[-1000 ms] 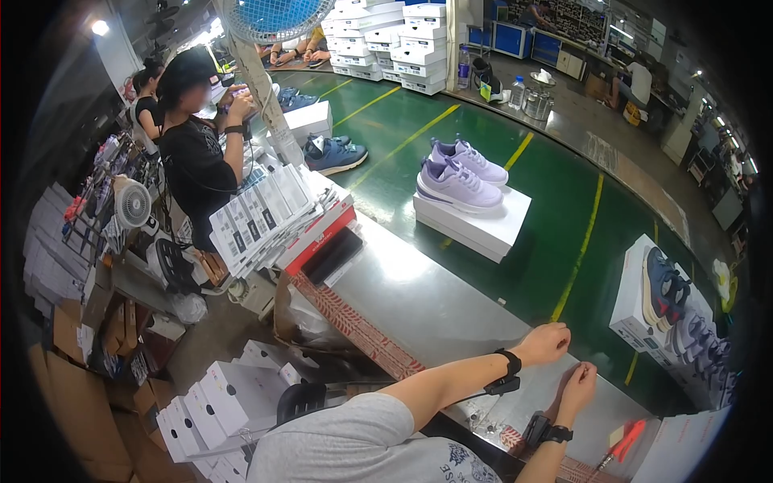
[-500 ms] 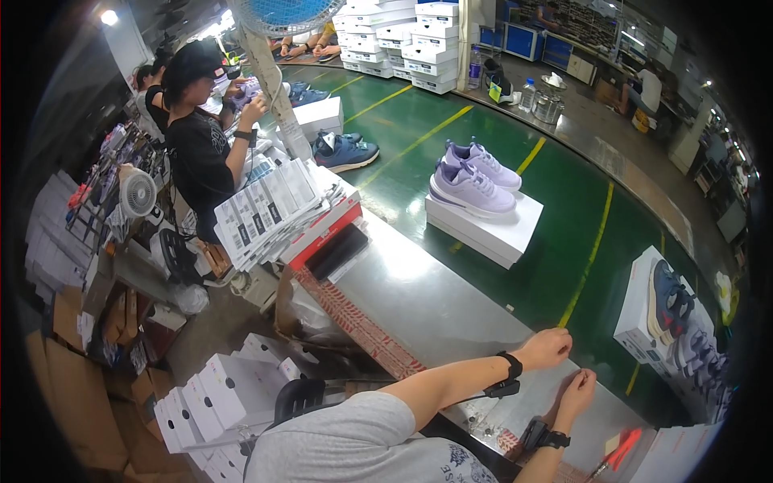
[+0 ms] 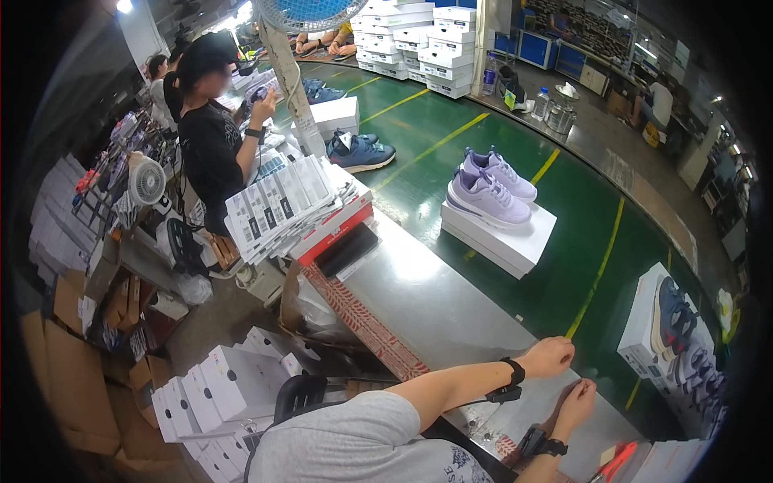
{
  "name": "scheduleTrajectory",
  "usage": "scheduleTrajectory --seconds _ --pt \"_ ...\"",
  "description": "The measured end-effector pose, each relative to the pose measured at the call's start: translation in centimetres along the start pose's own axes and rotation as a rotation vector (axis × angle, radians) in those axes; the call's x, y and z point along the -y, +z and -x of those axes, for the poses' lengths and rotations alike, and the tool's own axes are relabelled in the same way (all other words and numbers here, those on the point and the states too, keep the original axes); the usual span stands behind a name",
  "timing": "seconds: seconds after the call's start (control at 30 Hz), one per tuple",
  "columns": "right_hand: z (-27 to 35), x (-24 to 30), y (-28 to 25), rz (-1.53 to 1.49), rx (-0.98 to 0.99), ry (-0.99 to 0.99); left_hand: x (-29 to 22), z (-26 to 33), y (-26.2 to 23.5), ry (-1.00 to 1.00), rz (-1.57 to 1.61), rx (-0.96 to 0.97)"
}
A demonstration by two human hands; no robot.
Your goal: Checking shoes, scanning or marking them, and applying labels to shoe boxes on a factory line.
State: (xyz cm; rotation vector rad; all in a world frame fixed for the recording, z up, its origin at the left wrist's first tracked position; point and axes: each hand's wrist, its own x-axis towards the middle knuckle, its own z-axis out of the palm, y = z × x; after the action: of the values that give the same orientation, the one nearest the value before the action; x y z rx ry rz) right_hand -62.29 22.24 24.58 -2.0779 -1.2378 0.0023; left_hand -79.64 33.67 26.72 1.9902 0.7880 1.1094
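Observation:
My left hand (image 3: 552,357) is over the far edge of the metal bench, beside the green belt, with its fingers curled together. Close in front of it, my right hand (image 3: 577,405) has its fingertips pinched. Whatever either hand holds, if anything, is too small to make out. Both wrists wear black bands with small devices. Beyond the hands, a pair of lilac sneakers (image 3: 493,190) stands on a white shoebox (image 3: 501,241) on the green belt (image 3: 419,181). To the right, another white shoebox (image 3: 644,322) carries dark blue sneakers (image 3: 673,314).
Paper label sheets (image 3: 278,205) are piled on a red box at the bench's left end, near a dark flat phone-like object (image 3: 346,249). A red-handled tool (image 3: 618,460) lies at lower right. A co-worker (image 3: 213,137) stands left, behind a post (image 3: 291,88). White shoeboxes (image 3: 233,386) crowd the lower left.
The whole view has shifted slightly, so the belt, shoes and co-worker appear a little farther right and lower. My hands stay close together, both fingers still curled.

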Motion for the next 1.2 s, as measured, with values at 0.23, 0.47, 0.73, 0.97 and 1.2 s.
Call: scheduleTrajectory --seconds 0.23,0.47,0.73,0.97,1.2 --pt "-0.1 0.6 -0.2 0.000 0.003 0.012 -0.2 -0.2 -0.4 -0.022 0.023 0.033" --pt "0.0 0.9 0.0 0.000 -0.014 -0.013 -0.1 -0.2 -0.6 0.011 0.003 0.004" --pt "-0.1 0.9 0.0 -0.012 0.006 -0.002 0.1 -0.2 -0.6 0.000 0.010 0.000" --pt "0.1 1.7 -0.3 0.059 -0.053 -0.037 0.0 -0.1 -0.8 0.007 0.011 -0.002" --pt "0.0 2.0 -0.1 0.019 0.000 -0.002 0.2 -0.2 -0.9 -0.007 0.004 0.004"
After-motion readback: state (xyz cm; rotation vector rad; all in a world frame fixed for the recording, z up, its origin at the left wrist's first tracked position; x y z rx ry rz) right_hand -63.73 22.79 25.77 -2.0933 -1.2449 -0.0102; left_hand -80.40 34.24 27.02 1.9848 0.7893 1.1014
